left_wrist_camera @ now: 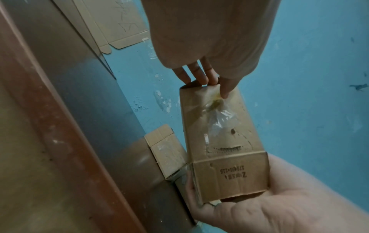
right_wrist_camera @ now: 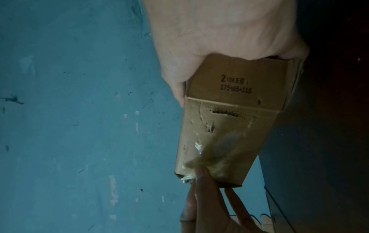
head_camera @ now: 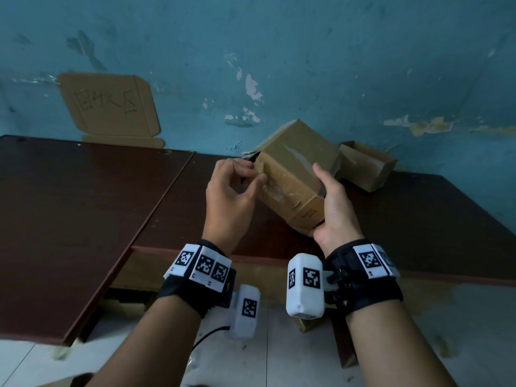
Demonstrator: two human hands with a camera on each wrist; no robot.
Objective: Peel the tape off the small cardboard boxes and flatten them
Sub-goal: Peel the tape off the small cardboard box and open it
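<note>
Far left of the held cardboard box, a flat cardboard sheet with handwriting leans against the blue wall, behind the dark brown table; closer to the box, the left hand is at its left end, and its thumb and forefinger are pinched together on a crumpled, yellowish bit of clear tape at the box's upper left corner, while the other fingers curl loosely behind; the box itself is held in the air above the table, tilted, with its long side running from the upper left down to the lower right; some wrinkled tape is stuck on its front face; on the right end of the box, the right hand is clamped around it, thumb on the top face and fingers under the printed end flap; just right of the box and behind it, a second small box lies on the table against the wall, with its open side up.
</note>
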